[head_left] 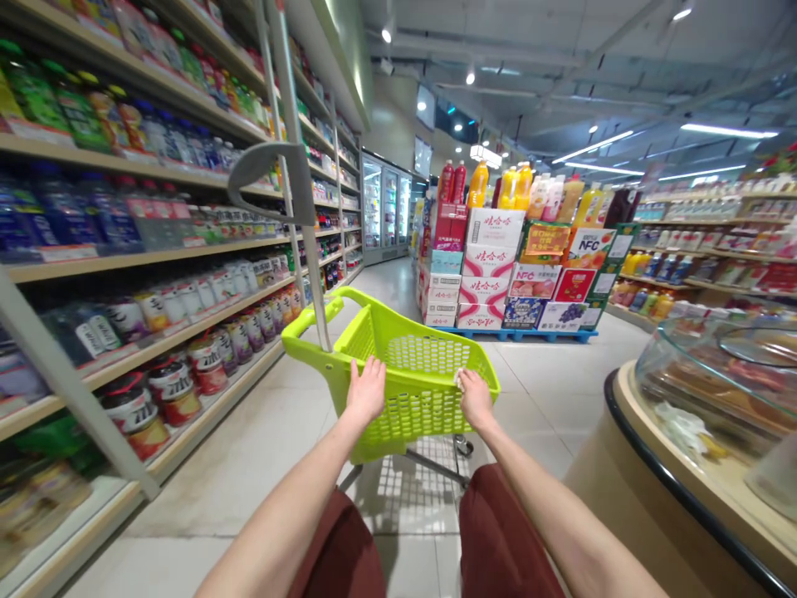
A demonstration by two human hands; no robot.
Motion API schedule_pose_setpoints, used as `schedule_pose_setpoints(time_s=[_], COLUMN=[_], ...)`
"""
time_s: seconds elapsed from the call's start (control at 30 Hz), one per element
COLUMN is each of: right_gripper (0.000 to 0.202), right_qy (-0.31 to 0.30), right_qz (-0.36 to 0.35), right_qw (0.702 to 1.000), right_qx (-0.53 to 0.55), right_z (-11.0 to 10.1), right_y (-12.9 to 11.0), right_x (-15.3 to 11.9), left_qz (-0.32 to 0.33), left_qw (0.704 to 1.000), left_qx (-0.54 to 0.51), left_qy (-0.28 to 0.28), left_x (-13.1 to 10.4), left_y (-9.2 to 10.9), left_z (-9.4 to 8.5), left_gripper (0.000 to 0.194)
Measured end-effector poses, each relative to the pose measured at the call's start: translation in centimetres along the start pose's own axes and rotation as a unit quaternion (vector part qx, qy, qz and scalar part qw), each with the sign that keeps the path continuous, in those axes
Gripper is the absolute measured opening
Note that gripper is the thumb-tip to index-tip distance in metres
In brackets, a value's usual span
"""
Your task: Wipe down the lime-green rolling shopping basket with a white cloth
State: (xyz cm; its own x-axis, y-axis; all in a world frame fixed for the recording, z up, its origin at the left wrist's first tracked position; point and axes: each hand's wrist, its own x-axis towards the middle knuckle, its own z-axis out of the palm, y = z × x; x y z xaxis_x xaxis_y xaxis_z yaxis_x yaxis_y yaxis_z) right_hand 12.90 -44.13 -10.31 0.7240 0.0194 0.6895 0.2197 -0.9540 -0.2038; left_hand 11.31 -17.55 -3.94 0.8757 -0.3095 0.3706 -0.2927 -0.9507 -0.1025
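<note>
A lime-green shopping cart (pixel 404 407) stands side-on in front of me, its basket empty as far as I can see. My left hand (pixel 367 389) is on the near rim of the basket, fingers closed over the edge. Farther right along the same rim, near the basket's right end, my right hand (pixel 475 395) is closed on a small whitish thing at the rim, too small to name. A tall metal pole with a grey hooked handle (pixel 274 183) rises at the cart's left end.
Shelves of drinks (pixel 180 257) line the left side. Stacked juice cartons (pixel 491 266) with bottles on top stand on a blue pallet (pixel 516 335) ahead. A rounded counter (pixel 628 432) with a glass cover (pixel 697 365) is close on the right.
</note>
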Motion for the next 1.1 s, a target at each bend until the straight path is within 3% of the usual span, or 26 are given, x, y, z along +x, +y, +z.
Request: schedule_pose_setpoints(time_s=[0.13,0.2,0.3,0.43,0.5,0.57,0.73,0.8,0.87,0.97,1.03,1.1], right_gripper=[0.050,0.046,0.039,0.038,0.039,0.042,0.056,0.057,0.054,0.044,0.041,0.042], right_qy=[-0.018,-0.026,-0.027,-0.006,-0.002,-0.007,-0.012,-0.021,-0.026,-0.005,0.011,0.017], right_qz=[-0.085,-0.098,-0.079,-0.040,-0.037,-0.053,-0.126,-0.157,-0.162,-0.106,-0.076,-0.074], right_qw=[0.994,0.992,0.995,0.998,0.998,0.996,0.979,0.972,0.972,0.985,0.988,0.987], right_qx=[0.070,0.075,0.050,0.041,0.056,0.068,0.157,0.175,0.166,0.137,0.132,0.140], right_z=[2.1,2.3,1.1,-1.0,-1.3,-0.7,1.1,1.2,0.9,0.5,0.5,0.6], right_y=[-6.6,-8.5,-7.9,-4.9,-5.3,-7.6,-16.3,-17.8,-17.5,-15.2,-14.2,-14.7], right_x=[0.7,0.6,-0.1,-1.1,-1.0,-0.4,1.5,1.9,1.9,1.5,1.5,1.9], left_qz=[0.006,0.022,0.051,0.013,0.007,0.010,0.016,0.020,0.026,0.026,0.000,-0.061], left_qw=[1.000,0.999,0.998,0.999,0.999,0.999,1.000,1.000,0.999,0.997,0.993,0.984], left_qx=[-0.018,-0.025,-0.025,0.005,0.016,0.023,0.017,0.005,-0.012,-0.034,-0.039,-0.033], left_qy=[-0.012,-0.020,-0.006,0.052,0.050,0.037,0.020,0.015,0.019,0.064,0.115,0.162], left_x=[-1.0,-1.7,-3.1,-4.9,-5.4,-5.6,-5.2,-5.2,-5.6,-6.6,-7.3,-7.6], left_y=[0.4,0.6,-0.4,-2.6,-3.1,-3.1,-2.6,-2.8,-3.1,-4.3,-5.4,-6.7], left_z=[-0.8,-1.2,-2.0,-2.7,-3.0,-3.2,-3.7,-3.9,-4.2,-4.7,-4.9,-5.2], left_gripper=[0.064,0.066,0.065,0.065,0.068,0.070,0.069,0.066,0.064,0.060,0.056,0.052])
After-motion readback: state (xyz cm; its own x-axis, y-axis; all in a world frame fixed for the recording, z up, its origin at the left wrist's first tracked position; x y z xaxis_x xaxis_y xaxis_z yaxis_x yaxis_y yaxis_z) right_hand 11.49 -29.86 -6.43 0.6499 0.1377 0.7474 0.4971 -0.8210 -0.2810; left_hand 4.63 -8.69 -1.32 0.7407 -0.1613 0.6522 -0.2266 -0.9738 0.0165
